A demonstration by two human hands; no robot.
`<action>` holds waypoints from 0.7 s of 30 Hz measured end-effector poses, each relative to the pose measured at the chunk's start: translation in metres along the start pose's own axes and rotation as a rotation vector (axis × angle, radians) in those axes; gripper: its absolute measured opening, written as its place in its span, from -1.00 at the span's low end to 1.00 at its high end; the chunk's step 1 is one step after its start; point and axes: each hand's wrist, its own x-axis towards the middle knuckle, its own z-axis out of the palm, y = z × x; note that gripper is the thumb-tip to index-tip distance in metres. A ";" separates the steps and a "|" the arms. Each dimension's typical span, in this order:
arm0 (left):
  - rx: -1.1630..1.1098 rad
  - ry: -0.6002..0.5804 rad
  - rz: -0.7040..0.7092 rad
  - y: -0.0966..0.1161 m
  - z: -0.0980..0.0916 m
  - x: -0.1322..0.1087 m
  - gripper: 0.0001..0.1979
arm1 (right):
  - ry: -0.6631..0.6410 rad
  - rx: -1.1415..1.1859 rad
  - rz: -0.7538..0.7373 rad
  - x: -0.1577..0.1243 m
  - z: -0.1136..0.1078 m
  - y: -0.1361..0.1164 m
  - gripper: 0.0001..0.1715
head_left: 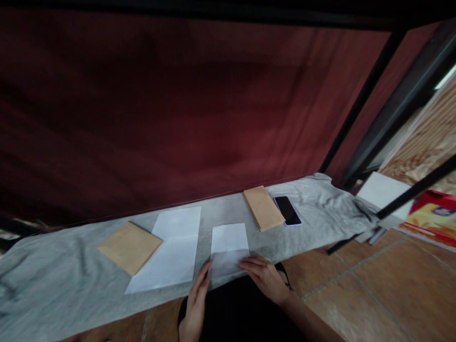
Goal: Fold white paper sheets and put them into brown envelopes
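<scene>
A small white sheet of paper [229,237] with a crease across its middle lies in front of me at the near edge of the cloth. Its lower part looks shaded. My left hand [197,299] grips the paper's lower left edge, thumb and fingers close together. At the lower right edge, my right hand [264,276] has its fingers closed on the same sheet. To the left is a larger creased white sheet [176,249], partly under a stack of brown envelopes [130,247]. Another stack of brown envelopes [263,207] lies beyond the paper to the right.
A dark-screened phone [288,210] lies beside the right-hand envelopes. Grey cloth [64,275] covers the narrow bench. A dark red panel [178,104] rises behind it, with black metal bars [363,104] at right. A white box [383,192] and a red-yellow package [432,216] stand far right.
</scene>
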 end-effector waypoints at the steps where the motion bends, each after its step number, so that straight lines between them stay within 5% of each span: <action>1: -0.024 -0.096 0.037 -0.001 -0.001 -0.003 -0.52 | -0.009 -0.003 0.009 -0.002 -0.001 0.005 -0.59; 3: -0.061 -0.265 0.103 -0.001 0.000 -0.004 -0.46 | -0.031 0.004 0.024 -0.004 -0.001 0.014 -0.59; 5: -0.029 -0.301 0.130 -0.003 0.003 -0.001 -0.46 | -0.049 0.028 0.036 -0.004 -0.001 0.020 -0.57; 10: 0.097 -0.160 0.199 -0.012 0.011 0.016 -0.51 | -0.064 0.011 0.043 -0.001 -0.002 0.030 -0.49; 16: 0.094 -0.229 0.345 -0.018 0.018 0.037 -0.79 | -0.059 0.073 0.057 0.008 -0.009 0.035 -0.65; 21: 0.069 -0.156 0.238 -0.012 0.020 0.053 -0.64 | -0.039 0.045 0.190 0.019 -0.003 0.042 -0.70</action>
